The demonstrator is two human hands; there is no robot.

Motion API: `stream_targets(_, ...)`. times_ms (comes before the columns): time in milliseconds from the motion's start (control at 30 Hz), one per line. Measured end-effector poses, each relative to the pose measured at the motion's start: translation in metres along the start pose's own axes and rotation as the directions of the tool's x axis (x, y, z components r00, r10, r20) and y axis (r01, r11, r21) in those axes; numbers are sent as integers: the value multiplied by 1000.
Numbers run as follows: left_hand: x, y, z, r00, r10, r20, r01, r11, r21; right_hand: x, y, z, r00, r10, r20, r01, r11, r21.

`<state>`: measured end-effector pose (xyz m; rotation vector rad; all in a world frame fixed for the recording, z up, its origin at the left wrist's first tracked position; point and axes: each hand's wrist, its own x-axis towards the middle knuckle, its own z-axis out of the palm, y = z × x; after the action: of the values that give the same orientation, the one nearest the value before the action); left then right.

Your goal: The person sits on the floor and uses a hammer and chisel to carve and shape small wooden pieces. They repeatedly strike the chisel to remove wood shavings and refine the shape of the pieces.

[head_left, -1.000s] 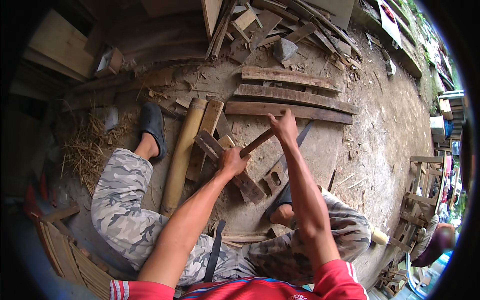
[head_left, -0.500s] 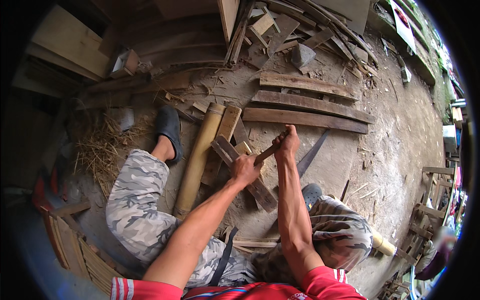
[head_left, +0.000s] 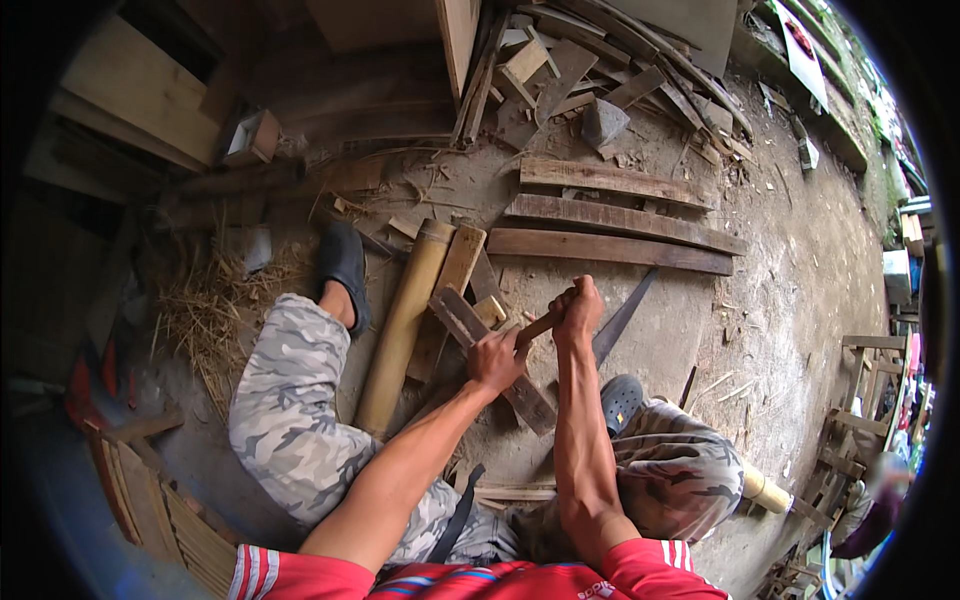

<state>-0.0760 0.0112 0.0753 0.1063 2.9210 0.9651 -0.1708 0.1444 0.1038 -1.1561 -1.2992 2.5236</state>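
Note:
Both my hands are closed on a short brown wooden stick (head_left: 538,328) that slants up to the right between them. My right hand (head_left: 577,308) grips its upper end in a fist. My left hand (head_left: 497,358) is wrapped round the lower end, right over a dark wooden board (head_left: 459,313) lying aslant on other pieces; the stick's lower tip is hidden. Beneath and left of that board are a lighter plank (head_left: 461,256) and a thick bamboo pole (head_left: 401,330). A dark, tapering saw-like blade (head_left: 622,322) lies on the ground beside my right wrist.
Beyond my hands lie three long planks (head_left: 612,250) side by side. Scrap wood (head_left: 570,75) and a grey stone (head_left: 603,123) are heaped further off. Straw (head_left: 205,320) lies at the left, near my outstretched foot (head_left: 341,270). A wooden rack (head_left: 862,400) stands at the far right.
My right hand has come down toward me and nearer to my left hand, so less of the stick shows between them. The whole view has shifted slightly.

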Motion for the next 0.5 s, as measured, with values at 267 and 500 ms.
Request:
stream_targets(267, 9, 8, -3, 994, -41, 96, 43, 999, -20, 25, -8, -31, 938, 216, 271, -263, 953, 152)
stream_targets(500, 9, 3, 6, 999, -1, 32, 2, 1000, -25, 94, -38, -129, 955, 219, 203, -253, 954, 161)
